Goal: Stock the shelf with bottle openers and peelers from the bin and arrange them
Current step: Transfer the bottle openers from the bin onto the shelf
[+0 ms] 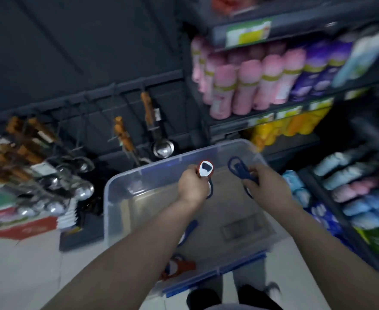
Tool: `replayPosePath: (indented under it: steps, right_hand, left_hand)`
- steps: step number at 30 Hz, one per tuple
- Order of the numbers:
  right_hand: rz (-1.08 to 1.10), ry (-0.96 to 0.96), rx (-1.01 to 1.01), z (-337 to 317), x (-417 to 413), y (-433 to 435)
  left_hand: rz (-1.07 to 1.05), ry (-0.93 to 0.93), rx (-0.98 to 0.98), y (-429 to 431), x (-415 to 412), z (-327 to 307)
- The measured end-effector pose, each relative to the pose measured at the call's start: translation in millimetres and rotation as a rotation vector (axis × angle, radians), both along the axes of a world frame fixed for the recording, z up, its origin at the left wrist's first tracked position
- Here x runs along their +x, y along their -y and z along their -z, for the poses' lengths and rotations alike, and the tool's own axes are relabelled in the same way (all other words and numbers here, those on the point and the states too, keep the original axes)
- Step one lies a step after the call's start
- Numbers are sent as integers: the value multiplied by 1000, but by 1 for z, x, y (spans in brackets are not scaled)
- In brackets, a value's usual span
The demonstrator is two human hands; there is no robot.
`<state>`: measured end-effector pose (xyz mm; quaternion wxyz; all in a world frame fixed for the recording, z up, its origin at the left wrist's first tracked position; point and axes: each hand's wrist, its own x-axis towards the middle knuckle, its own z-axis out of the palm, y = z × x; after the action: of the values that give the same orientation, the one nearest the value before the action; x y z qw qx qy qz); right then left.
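- Left hand (193, 186), centre of frame: fingers curled round the handle of a bottle opener (205, 169) with a red-and-white head, held up over the bin. A dark blue loop shows just below the fist; what it belongs to cannot be told.
- Right hand (266, 183), right of centre: fingers closed on a dark blue looped utensil (237, 167), held over the bin's far right corner. Blur prevents telling opener from peeler.
- Clear plastic bin (117, 209) with blue clips, lower centre, standing on a pale floor (27, 265). A blue-and-white item (189, 230) lies in it beside the left forearm. An orange-and-white item (179, 266) shows at its near corner under that forearm.
- Peg rack (108, 95), left half of frame: wooden-handled ladles (162, 148) and similar utensils hang from it, beyond the bin.
- Shelves (262, 117), upper right: pink rolls (242, 86), purple packs (318, 63) beside them, yellow packs (284, 128) on the level below.
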<state>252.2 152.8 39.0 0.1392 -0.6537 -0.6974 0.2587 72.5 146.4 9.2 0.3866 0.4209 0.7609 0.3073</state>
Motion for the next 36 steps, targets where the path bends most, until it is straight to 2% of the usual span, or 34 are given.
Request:
replayPosePath:
  steps: [3,10,16,19,23,28,36]
  right_hand:
    - [162,-5,91,-26,55,7]
    - [509,-11,191,-65,234,56]
    - [829,71,272,-100,402,116]
    - [934,109,281,-108,457,138]
    - [1035,104,269,-110,508,149]
    - [1144,77,241,-103,555,136]
    - [1233,29,117,-75,597,86]
  left_hand:
    - [164,-7,110,-18,62,-22]
    - [425,137,299,-33,251,-74]
    - [678,262,336,-15,435,-105]
    - [779,307,338,-7,509,-103]
    - [890,312,370,12,568,-127]
    - [1027,61,461,-12,618,-131]
    - [1445,-379,590,-65,680,-102]
